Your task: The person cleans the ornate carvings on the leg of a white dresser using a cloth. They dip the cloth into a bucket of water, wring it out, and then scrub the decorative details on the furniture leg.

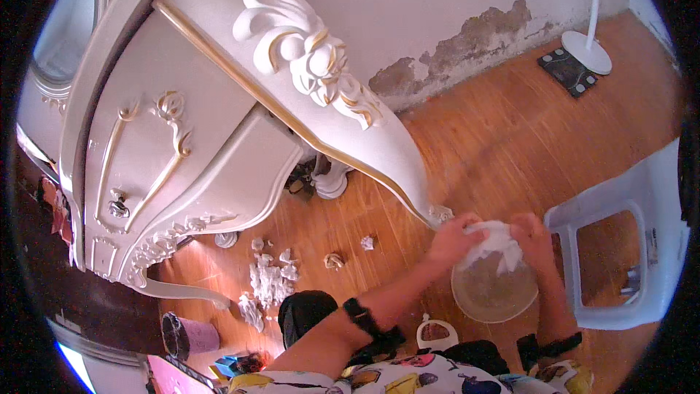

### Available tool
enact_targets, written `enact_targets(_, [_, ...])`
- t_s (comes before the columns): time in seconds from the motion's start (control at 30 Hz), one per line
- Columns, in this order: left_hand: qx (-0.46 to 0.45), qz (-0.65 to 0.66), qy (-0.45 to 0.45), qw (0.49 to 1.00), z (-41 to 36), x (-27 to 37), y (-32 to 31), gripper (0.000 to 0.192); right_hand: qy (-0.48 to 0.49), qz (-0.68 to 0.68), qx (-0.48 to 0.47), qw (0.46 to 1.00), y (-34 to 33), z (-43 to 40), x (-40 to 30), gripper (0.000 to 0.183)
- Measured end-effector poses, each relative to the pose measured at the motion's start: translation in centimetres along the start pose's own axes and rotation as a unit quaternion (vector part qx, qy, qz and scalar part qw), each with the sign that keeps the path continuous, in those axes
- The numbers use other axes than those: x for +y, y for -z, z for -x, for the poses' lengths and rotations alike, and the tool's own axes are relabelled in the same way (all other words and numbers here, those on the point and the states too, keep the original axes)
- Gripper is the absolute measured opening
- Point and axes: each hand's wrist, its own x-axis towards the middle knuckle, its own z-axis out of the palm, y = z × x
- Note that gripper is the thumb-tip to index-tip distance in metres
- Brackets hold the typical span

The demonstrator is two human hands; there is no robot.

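Between my left hand (465, 236) and my right hand (531, 236) is a white cloth or wet tissue (499, 243), gripped at both ends. Part of it hangs over the far rim of a round translucent tub (495, 298) with cloudy contents. My left hand is close to the foot of a carved white dresser leg (404, 175) with gold trim. Both hands are slightly blurred, so single fingers are hard to make out. A white ring-shaped handle or lid (437, 334) lies on the floor nearer my body.
Crumpled white tissues (272, 280) lie heaped on the wood floor (481, 153), with loose wads around them. A pink bin (191, 334) stands lower left. The white dresser (180, 137) fills the left. A translucent plastic stool (607, 202) lies right; a white stand base (587, 53) is farther off.
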Motion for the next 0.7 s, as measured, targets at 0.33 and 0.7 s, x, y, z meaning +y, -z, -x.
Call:
enact_targets(0.33, [0.507,-0.241,-0.49,0.667,6.5,13.5,14.2,0.024,0.517,0.112,-0.012,0.849,-7.2,-1.5,-22.0,0.033])
enact_targets(0.7, [0.511,-0.401,-0.368,0.665,5.4,9.9,14.0,0.019,0.497,0.321,0.119,0.797,-12.8,-2.2,-18.3,0.041])
